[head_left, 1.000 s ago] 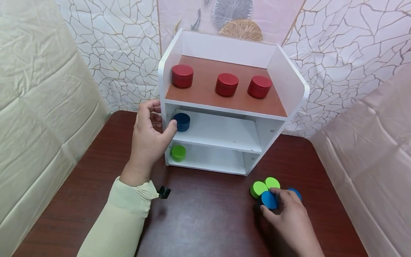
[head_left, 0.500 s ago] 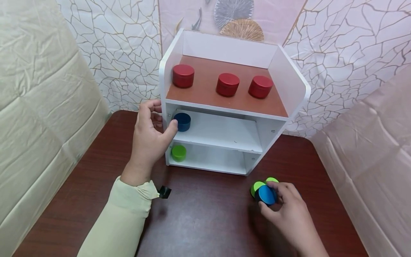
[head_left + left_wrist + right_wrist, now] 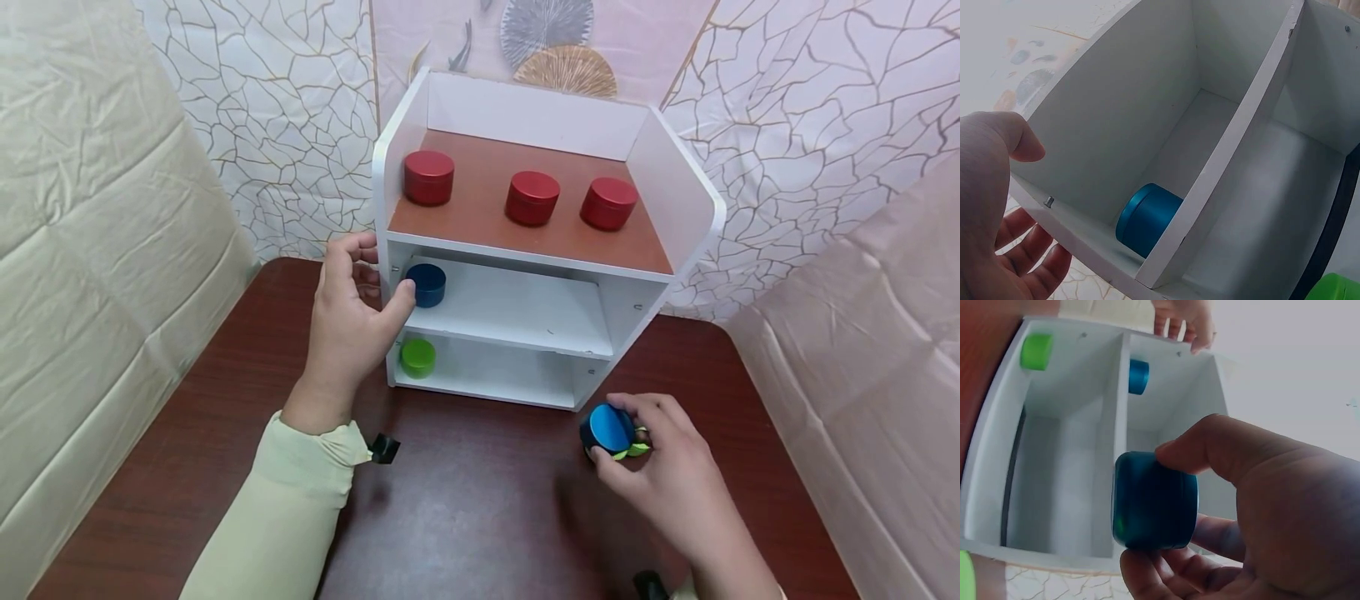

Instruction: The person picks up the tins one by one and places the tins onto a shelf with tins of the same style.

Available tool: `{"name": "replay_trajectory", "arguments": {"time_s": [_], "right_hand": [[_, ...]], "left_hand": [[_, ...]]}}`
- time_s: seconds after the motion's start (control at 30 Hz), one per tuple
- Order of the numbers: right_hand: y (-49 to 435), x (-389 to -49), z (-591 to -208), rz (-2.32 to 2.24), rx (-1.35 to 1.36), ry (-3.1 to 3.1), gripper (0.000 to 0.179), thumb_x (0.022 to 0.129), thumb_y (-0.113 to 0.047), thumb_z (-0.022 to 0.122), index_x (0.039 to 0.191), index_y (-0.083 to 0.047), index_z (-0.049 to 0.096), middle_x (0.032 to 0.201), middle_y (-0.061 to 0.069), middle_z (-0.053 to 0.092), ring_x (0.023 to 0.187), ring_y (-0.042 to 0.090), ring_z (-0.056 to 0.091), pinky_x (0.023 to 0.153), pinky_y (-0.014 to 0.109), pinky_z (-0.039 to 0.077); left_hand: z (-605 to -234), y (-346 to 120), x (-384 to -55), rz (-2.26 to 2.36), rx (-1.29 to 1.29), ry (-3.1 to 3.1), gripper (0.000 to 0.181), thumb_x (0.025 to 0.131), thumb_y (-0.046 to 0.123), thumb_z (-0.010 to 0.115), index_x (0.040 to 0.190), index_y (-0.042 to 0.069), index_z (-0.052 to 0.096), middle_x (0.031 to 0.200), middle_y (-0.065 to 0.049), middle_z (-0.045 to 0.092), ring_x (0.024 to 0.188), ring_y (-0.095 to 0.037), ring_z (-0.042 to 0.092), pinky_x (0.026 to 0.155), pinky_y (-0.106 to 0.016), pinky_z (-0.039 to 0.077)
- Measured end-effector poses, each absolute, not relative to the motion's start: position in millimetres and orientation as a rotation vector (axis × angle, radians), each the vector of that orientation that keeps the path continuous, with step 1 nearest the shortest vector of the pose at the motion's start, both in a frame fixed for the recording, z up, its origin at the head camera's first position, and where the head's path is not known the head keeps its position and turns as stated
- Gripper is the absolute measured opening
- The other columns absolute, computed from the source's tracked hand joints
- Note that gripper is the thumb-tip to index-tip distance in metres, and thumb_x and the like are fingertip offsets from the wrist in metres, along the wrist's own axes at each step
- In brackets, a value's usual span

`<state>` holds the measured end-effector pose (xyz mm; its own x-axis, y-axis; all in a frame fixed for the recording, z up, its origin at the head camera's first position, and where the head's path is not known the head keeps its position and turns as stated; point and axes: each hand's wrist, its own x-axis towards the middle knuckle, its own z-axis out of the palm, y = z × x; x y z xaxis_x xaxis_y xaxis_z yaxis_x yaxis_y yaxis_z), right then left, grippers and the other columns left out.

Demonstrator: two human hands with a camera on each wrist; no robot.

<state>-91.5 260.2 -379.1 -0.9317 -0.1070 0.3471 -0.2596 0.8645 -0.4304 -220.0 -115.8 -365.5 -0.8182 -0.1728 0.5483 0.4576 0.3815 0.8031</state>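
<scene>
My right hand (image 3: 671,471) pinches a round blue tin (image 3: 609,428) between thumb and fingers, in front of the small shelf unit's lower right corner. In the right wrist view the held tin (image 3: 1154,500) overlaps the edge of the middle divider. Green tins (image 3: 633,450) are mostly hidden behind it. My left hand (image 3: 348,312) grips the left side panel of the white shelf unit (image 3: 517,379), thumb at the front edge and fingers outside. Near that thumb, another blue tin (image 3: 426,286) stands on the middle shelf. A green tin (image 3: 417,358) sits below it on the bottom shelf.
On the brown top board (image 3: 480,225) stand three red tins, among them a left one (image 3: 428,178) and a right one (image 3: 608,204). The shelf unit rests on a dark wooden table (image 3: 465,500). Patterned cloth (image 3: 285,125) hangs behind.
My right hand has lifted the blue tin off the table and moved it up and left, over the green tins toward the shelf unit. My left hand stays on the side panel.
</scene>
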Motion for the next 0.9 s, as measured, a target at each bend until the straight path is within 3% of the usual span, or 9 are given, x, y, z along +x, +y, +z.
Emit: {"name": "replay_trajectory", "arguments": {"time_s": [0.27,0.63,0.9], "right_hand": [[254.6,-107.0,-364.4,0.749,0.385,-2.697,0.059,0.083,-0.016,0.099,0.137,-0.014,0.075,0.127,-0.001,0.068,0.103,0.015,0.069,0.088,0.018,0.061],[241.5,-129.7,-345.4,0.797,0.472,-2.671,0.058,0.085,-0.016,0.097,0.139,-0.014,0.076,0.124,0.002,0.069,0.102,0.015,0.066,0.089,0.014,0.058],[232.1,-145.4,-327.4,0.808,0.453,-2.753,0.058,0.089,-0.024,0.095,0.143,-0.015,0.074,0.133,0.005,0.066,0.109,0.023,0.068,0.092,0.044,0.066]], "left_hand": [[-365.2,-114.9,-219.2,-1.456,-0.243,-2.086,0.062,0.100,0.027,0.080,0.153,0.020,0.050,0.135,-0.008,0.061,0.109,-0.016,0.059,0.094,-0.037,0.057],[-365.2,-114.6,-219.9,-1.458,-0.249,-2.089,0.062,0.100,0.027,0.080,0.154,0.021,0.049,0.136,-0.008,0.061,0.109,-0.017,0.060,0.094,-0.038,0.057],[-365.3,-115.2,-219.5,-1.470,-0.235,-2.087,0.063,0.100,0.027,0.080,0.154,0.021,0.050,0.136,-0.007,0.061,0.108,-0.016,0.059,0.093,-0.035,0.055]]}}
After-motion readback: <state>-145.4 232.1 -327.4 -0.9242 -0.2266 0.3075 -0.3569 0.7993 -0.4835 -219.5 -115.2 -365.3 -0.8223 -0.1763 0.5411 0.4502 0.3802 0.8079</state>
